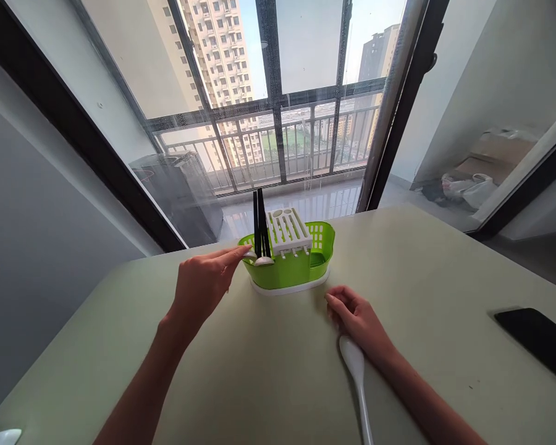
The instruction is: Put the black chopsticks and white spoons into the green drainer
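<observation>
A green basket (287,272) with a white base stands on the pale table (259,358). Across its middle lies a white slotted rack (288,230), and black chopsticks (261,225) stand upright at its left end. Beside them, the bowl of a white spoon (264,261) rests at the front rim. My left hand (207,276) pinches a small white piece at the basket's left end; its full shape is hidden by the fingers. Loosely curled, my right hand (352,314) rests on the table right of the basket, just above a long white spoon (353,360); nothing shows between its fingers.
A black flat object (537,340) lies at the table's right edge. Part of a white item (2,437) shows at the bottom left corner. Beyond the table are dark-framed glass doors, a dark cabinet (180,191) and a white bag (475,188) near cardboard.
</observation>
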{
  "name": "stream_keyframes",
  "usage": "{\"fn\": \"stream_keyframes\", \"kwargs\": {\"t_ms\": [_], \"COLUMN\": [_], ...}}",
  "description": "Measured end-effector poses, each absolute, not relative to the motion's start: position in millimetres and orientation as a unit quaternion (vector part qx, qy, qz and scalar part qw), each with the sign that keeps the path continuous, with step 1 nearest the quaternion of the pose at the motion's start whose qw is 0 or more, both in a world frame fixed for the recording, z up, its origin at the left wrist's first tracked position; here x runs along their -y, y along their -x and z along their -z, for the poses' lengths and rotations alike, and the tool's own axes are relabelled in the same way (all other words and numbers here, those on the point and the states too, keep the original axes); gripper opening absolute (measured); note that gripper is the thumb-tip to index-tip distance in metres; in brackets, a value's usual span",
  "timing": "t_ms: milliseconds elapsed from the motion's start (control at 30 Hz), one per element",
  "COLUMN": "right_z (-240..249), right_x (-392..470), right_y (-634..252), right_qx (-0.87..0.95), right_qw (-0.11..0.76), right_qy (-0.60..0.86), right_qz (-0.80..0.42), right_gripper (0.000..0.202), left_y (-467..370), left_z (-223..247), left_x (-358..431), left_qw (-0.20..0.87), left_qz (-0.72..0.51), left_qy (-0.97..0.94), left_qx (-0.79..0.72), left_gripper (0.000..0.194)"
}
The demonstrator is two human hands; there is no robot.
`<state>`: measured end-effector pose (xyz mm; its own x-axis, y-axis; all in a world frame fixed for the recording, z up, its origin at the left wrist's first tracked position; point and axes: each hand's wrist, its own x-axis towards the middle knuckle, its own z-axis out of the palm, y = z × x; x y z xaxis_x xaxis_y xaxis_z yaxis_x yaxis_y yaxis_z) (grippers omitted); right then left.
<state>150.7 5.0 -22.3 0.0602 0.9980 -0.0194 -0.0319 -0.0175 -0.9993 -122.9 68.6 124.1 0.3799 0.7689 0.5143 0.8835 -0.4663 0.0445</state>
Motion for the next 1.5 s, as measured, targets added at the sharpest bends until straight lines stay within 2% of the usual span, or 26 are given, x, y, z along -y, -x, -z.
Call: {"fn": "stream_keyframes", "kwargs": {"t_ms": [267, 433, 567, 667, 800, 967, 1067, 1200, 1267, 1400, 1500], "right_z": [23.2, 21.8, 21.2, 21.1, 21.0, 21.9, 21.2, 20.0, 19.9, 20.1, 19.8], "right_x": [-5.4, -5.3, -5.1, -5.2, -5.9, -6.2, -6.8, -9.5, -11.2, -12.5, -11.9], "right_y": [-151.6, -150.9, -150.4, -150.1, -150.0, -150.5, -151.7, -156.0, -158.5, -160.6, -160.1], "right_qx": [0.477, 0.477, 0.479, 0.479, 0.477, 0.474, 0.462, 0.433, 0.418, 0.4, 0.396], "right_qw": [0.512, 0.51, 0.511, 0.509, 0.511, 0.517, 0.529, 0.555, 0.568, 0.576, 0.577], "right_qy": [0.512, 0.517, 0.517, 0.518, 0.518, 0.513, 0.509, 0.501, 0.497, 0.493, 0.488], "right_qz": [-0.498, -0.496, -0.492, -0.493, -0.492, -0.495, -0.498, -0.504, -0.506, -0.515, -0.522], "right_gripper": [0.043, 0.045, 0.044, 0.044, 0.048, 0.047, 0.046, 0.045, 0.045, 0.044, 0.042], "left_y": [125.3, 124.8, 124.2, 122.5, 115.3, 90.1, 64.2, 29.8, 16.4, -0.5, -5.5], "left_z": [-124.8, -135.8, -153.4, -170.9, -184.7, -172.1, -151.1, -112.9, -91.8, -52.2, -31.8], "left_x": [-69.0, -66.1, -47.4, -18.4, 15.2, 23.1, 22.0, 26.6, 31.6, 44.2, 52.0], "left_qw": [0.129, 0.109, 0.105, 0.093, 0.041, -0.09, -0.134, -0.174, -0.189, -0.209, -0.236], "left_qz": [0.228, 0.18, 0.121, 0.154, 0.225, 0.059, -0.043, -0.094, -0.103, -0.079, -0.049], "left_qy": [0.826, 0.826, 0.823, 0.825, 0.833, 0.896, 0.913, 0.917, 0.904, 0.863, 0.851], "left_qx": [0.499, 0.523, 0.546, 0.535, 0.503, 0.432, 0.382, 0.346, 0.37, 0.452, 0.467], "left_gripper": [0.026, 0.025, 0.043, 0.055, 0.043, 0.025, 0.02, 0.033, 0.046, 0.077, 0.088]}}
